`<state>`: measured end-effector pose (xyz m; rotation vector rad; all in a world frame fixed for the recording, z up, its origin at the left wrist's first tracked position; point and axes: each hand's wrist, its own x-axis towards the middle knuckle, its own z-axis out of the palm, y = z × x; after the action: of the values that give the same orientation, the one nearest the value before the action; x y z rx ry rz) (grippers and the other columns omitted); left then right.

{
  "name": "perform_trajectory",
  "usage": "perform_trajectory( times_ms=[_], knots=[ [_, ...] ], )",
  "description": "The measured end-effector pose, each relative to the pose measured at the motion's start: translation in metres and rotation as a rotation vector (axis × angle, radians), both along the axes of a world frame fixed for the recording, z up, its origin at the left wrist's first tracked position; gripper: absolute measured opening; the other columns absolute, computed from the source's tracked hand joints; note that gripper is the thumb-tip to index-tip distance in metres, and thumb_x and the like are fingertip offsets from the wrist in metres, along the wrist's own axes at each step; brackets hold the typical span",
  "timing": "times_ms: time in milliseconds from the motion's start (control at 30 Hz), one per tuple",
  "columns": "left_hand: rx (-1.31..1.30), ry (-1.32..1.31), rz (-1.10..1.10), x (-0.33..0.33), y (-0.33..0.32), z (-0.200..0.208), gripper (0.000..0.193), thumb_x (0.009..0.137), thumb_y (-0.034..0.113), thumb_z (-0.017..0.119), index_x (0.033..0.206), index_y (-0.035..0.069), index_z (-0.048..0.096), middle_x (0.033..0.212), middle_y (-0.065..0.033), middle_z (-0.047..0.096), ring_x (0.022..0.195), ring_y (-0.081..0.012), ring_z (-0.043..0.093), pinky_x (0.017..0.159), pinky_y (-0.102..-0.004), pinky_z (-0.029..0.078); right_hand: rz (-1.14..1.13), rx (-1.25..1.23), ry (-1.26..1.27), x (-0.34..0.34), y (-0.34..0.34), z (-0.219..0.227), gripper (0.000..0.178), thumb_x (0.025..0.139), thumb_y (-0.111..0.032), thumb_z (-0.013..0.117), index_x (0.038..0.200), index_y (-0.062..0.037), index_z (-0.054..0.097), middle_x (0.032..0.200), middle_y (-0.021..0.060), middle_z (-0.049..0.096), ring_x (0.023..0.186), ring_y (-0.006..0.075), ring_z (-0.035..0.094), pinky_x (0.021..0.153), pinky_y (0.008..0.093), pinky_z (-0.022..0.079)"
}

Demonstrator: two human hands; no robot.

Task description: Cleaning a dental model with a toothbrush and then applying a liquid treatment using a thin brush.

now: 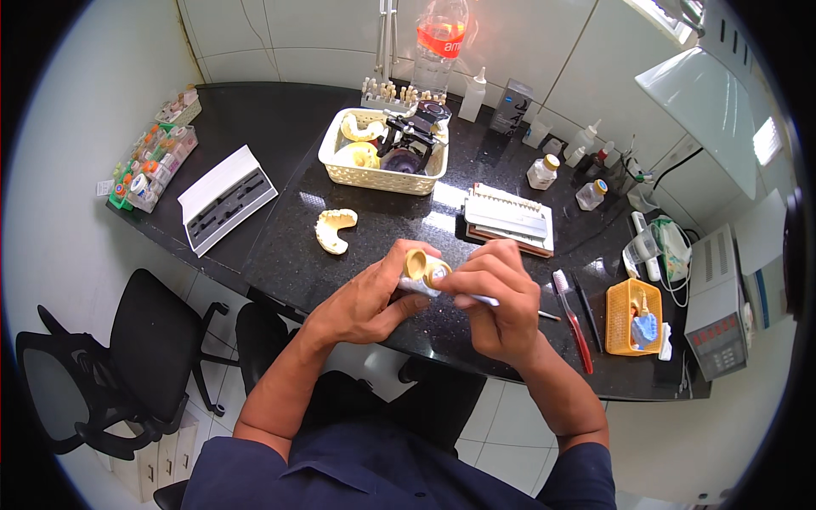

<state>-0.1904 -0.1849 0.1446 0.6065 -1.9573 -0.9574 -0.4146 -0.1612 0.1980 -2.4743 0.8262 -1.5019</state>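
Close to the desk's front edge, my left hand (364,293) is wrapped round a small jar (414,286) with a gold-yellow flip cap (415,263) standing open. My right hand (503,297) pinches a slender pale tool (485,300) right beside the jar's mouth. Fingers cover the tool's tip, so its kind and whether it reaches inside cannot be made out. Beyond my left hand, a cream dental cast (334,230) shaped like an arch lies on the black desk (289,259).
A cream basket (382,180) holds casts and a dark articulator. Shade guides (508,223) lie behind my right hand. To the right are a red-handled brush (575,327), a yellow basket (619,327) and a grey device (718,314). An open case (228,201) sits left; bottles line the back.
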Motion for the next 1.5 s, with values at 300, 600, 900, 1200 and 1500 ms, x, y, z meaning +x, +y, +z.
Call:
perform_trajectory(
  times_ms=[300, 600, 900, 1200, 1500],
  knots=[
    [0.195, -0.112, 0.124, 0.001, 0.005, 0.002, 0.07, 0.085, 0.023, 0.095, 0.129, 0.007, 0.044, 0.098, -0.0093, 0.069, 0.092, -0.0214, 0.072, 0.082, -0.0355, 0.056, 0.091, 0.014, 0.047, -0.002, 0.005, 0.001, 0.024, 0.077, 0.0, 0.078, 0.101, -0.0073, 0.076, 0.089, 0.0033, 0.07, 0.081, 0.0262, 0.058, 0.08, 0.0402, 0.041],
    [0.195, -0.031, 0.096, 0.003, 0.003, 0.0, 0.055, 0.086, 0.015, 0.09, 0.129, 0.003, 0.057, 0.106, -0.0094, 0.071, 0.09, -0.0198, 0.072, 0.081, -0.0361, 0.057, 0.048, -0.014, 0.114, -0.001, 0.009, 0.003, 0.024, 0.083, -0.005, 0.079, 0.106, -0.0082, 0.075, 0.09, 0.0034, 0.069, 0.08, 0.026, 0.058, 0.079, 0.0407, 0.041],
    [0.08, -0.052, 0.082, 0.001, 0.003, 0.004, 0.054, 0.088, 0.015, 0.088, 0.13, 0.003, 0.055, 0.105, -0.0166, 0.072, 0.093, -0.0294, 0.074, 0.082, -0.0404, 0.057, -0.068, -0.085, 0.057, 0.003, 0.006, -0.002, 0.028, 0.077, -0.003, 0.08, 0.105, -0.0097, 0.079, 0.087, 0.002, 0.068, 0.078, 0.024, 0.059, 0.078, 0.04, 0.041],
    [0.11, -0.053, 0.005, 0.003, 0.003, 0.006, 0.048, 0.083, 0.011, 0.087, 0.121, 0.002, 0.059, 0.107, -0.0165, 0.069, 0.098, -0.0299, 0.074, 0.084, -0.0405, 0.057, 0.117, 0.112, -0.005, -0.01, 0.0, -0.003, 0.017, 0.084, -0.004, 0.076, 0.1, -0.007, 0.079, 0.088, 0.0045, 0.073, 0.076, 0.0242, 0.057, 0.08, 0.039, 0.04],
    [0.063, -0.068, 0.072, 0.004, 0.002, -0.003, 0.058, 0.08, 0.011, 0.09, 0.126, 0.002, 0.056, 0.12, -0.0139, 0.061, 0.106, -0.0232, 0.065, 0.093, -0.0373, 0.053, 0.192, 0.155, -0.043, -0.01, 0.0, 0.0, 0.013, 0.089, -0.004, 0.076, 0.1, -0.0081, 0.08, 0.087, 0.0041, 0.073, 0.077, 0.0233, 0.057, 0.082, 0.0394, 0.04]
  ],
)
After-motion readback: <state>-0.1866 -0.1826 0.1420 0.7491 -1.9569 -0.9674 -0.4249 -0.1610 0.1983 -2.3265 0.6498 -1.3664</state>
